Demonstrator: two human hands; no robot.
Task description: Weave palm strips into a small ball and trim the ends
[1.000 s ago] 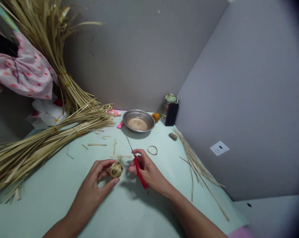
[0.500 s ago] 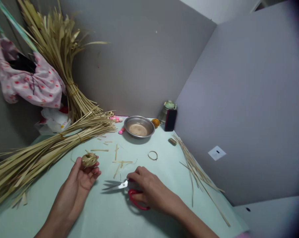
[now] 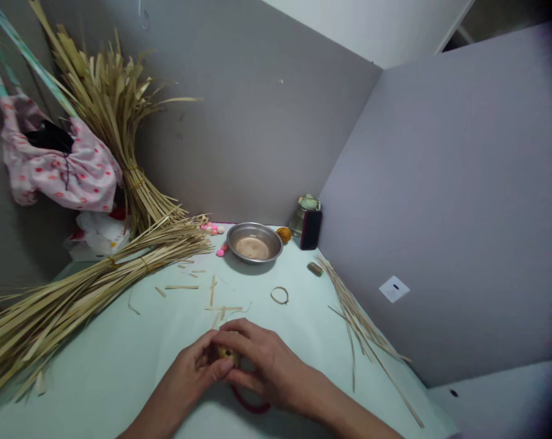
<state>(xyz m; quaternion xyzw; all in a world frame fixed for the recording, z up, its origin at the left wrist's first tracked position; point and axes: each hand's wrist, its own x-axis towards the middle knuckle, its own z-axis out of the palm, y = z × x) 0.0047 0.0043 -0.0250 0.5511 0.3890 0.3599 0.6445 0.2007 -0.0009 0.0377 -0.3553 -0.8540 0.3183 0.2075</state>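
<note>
A small woven straw ball sits between my two hands, low over the table's near middle. My left hand grips it from the left, thumb in front. From the right, my right hand closes its fingers over the top and side of the same ball. Below the right hand shows a red handle loop of the scissors; their blades are hidden, and I cannot tell whether they lie on the table or touch the hand. Short straw offcuts lie just beyond the hands.
A bundle of straw strips spreads along the left; another bundle leans on the wall. A metal bowl of liquid stands at the back, near a phone. Loose strips and a straw ring lie rightward.
My left hand has brought the woven ball right and nearer to me. My right hand has come off its scissor-cutting grip and now closes on the ball. The view has tilted slightly up.
</note>
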